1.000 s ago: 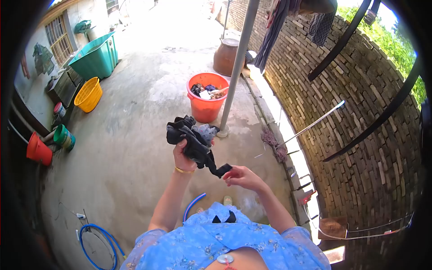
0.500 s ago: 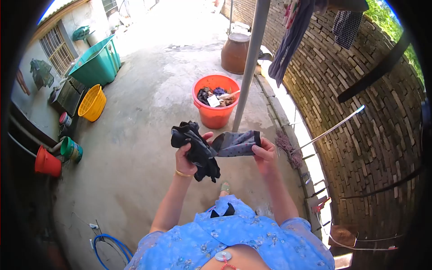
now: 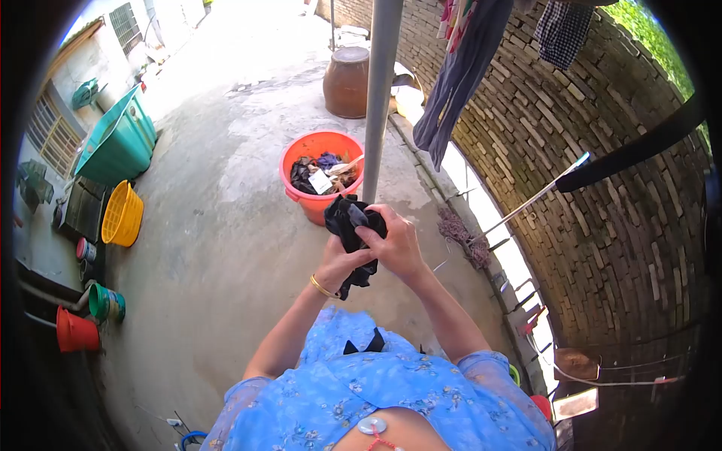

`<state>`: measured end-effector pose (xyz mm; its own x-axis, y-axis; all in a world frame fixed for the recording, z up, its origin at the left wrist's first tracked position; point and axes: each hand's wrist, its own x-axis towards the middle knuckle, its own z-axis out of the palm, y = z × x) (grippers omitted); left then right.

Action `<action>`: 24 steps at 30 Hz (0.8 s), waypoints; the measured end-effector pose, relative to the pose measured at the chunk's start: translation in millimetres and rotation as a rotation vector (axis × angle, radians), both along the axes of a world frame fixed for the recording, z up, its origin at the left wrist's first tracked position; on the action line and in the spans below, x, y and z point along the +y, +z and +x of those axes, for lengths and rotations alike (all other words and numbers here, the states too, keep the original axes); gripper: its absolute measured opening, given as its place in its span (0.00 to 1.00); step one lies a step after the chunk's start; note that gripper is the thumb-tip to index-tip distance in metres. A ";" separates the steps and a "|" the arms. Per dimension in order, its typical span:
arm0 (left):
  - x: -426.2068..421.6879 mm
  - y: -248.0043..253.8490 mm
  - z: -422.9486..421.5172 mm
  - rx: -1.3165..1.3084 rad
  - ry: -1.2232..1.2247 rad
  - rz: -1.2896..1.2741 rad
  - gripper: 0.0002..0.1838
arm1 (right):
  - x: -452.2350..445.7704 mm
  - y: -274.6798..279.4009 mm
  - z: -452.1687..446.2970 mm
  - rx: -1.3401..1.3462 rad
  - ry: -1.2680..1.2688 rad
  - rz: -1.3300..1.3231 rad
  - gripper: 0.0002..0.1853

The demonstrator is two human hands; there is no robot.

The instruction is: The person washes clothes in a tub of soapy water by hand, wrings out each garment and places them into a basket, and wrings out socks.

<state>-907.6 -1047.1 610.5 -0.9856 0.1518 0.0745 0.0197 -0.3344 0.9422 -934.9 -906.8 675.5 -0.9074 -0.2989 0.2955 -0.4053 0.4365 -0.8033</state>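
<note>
A crumpled bundle of dark socks is held up in front of my body, mostly black with a bit of grey showing. My left hand is closed around its lower left side, a gold bangle on the wrist. From the right, my right hand wraps over the bundle, thumb pressed against the grey part. Both hands touch each other. The grey patterned sock is largely hidden among the black fabric and fingers. Just beyond the hands stands a red tub holding clothes and a white tag.
A metal pole rises beside the tub. Clothes hang at upper right before a brick wall. A mop lies along the gutter. A brown jar, yellow basket, green tub and buckets stand around.
My right hand has moved left, bringing the stretched grey sock in against the black bundle. The hands are together now. The view has turned slightly right.
</note>
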 end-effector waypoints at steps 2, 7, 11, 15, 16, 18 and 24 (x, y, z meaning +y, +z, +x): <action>-6.1 18.4 -10.9 0.000 -0.114 0.180 0.34 | 8.5 -20.2 -14.1 -0.238 0.035 -0.429 0.15; -28.0 19.1 -49.3 -0.229 -0.124 0.506 0.24 | -4.2 -36.5 -4.3 -0.598 0.059 -1.393 0.12; -68.8 19.4 -88.2 -0.340 -0.226 0.727 0.14 | -15.2 -75.2 13.2 -0.708 -0.143 -1.397 0.16; -107.8 13.8 -118.0 -0.390 -0.241 0.641 0.16 | -45.8 -112.2 25.5 -0.782 -0.370 -0.478 0.13; -113.8 13.4 -123.0 -0.481 -0.268 0.719 0.12 | -52.5 -129.2 26.2 -0.499 -0.514 -0.044 0.15; -115.7 14.2 -125.2 -0.511 -0.290 0.646 0.12 | -79.7 -91.6 33.1 -0.367 -0.651 -0.110 0.16; -97.0 33.9 -91.6 -0.439 -0.639 0.332 0.16 | -114.2 -8.9 28.5 0.022 -0.804 -0.127 0.20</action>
